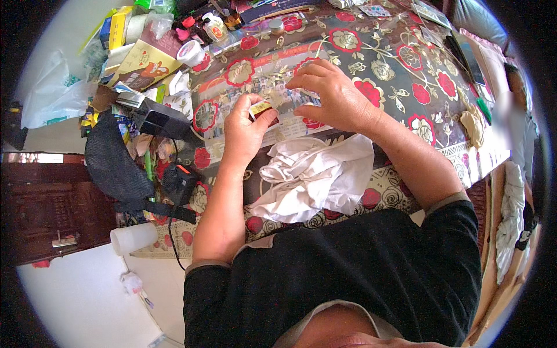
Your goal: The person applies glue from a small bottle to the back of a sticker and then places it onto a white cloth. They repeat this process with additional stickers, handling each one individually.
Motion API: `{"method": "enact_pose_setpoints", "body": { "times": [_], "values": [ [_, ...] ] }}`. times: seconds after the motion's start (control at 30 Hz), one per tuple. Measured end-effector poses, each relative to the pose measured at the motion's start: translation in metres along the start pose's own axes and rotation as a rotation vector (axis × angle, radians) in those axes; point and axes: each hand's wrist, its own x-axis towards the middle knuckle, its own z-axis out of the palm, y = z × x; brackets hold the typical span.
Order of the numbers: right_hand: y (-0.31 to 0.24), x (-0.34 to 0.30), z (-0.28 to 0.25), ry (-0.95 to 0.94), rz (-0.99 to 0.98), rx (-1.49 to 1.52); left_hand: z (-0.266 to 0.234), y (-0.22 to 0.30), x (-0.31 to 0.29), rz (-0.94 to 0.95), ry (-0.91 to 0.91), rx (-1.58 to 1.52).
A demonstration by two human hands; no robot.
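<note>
The left hand (246, 127) has a small yellow and dark-red box (262, 111) pinched between thumb and curled fingers — the thumb lies across its lower part, hiding some of it. The box is above the table, over a printed picture sheet (219, 93) lying on the flowered table cover (420, 93). Just to its right, apart from the box, the right hand (336, 95) is half open, fingers bent and spread, the thumb well clear of them; I cannot tell whether it has hold of anything small.

A crumpled white cloth (319, 177) lies between the forearms, near the table's front edge. Beyond the left hand, a white round tub (190, 53) stands near a white bottle (216, 30) (part of a crowded heap of packets), and a black box (159, 119) is nearer the table's left side.
</note>
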Motion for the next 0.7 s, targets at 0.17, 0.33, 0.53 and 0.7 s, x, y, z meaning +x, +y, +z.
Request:
{"method": "enact_pose_setpoints", "body": {
  "times": [0.17,0.33,0.53,0.7],
  "values": [
    [-0.025,-0.002,0.005,-0.110,0.350,0.568,0.005,0.015,-0.009,0.004,0.057,-0.241],
    [-0.030,-0.007,0.017,-0.112,0.450,0.924,0.009,0.040,-0.021,0.097,0.047,-0.447],
    [-0.044,-0.010,0.011,0.020,0.436,1.142,0.005,0.053,-0.030,0.123,0.132,-0.498],
    [-0.056,-0.013,0.003,0.097,0.345,1.120,0.004,0.063,-0.035,0.219,0.223,-0.393]
  ]
}}
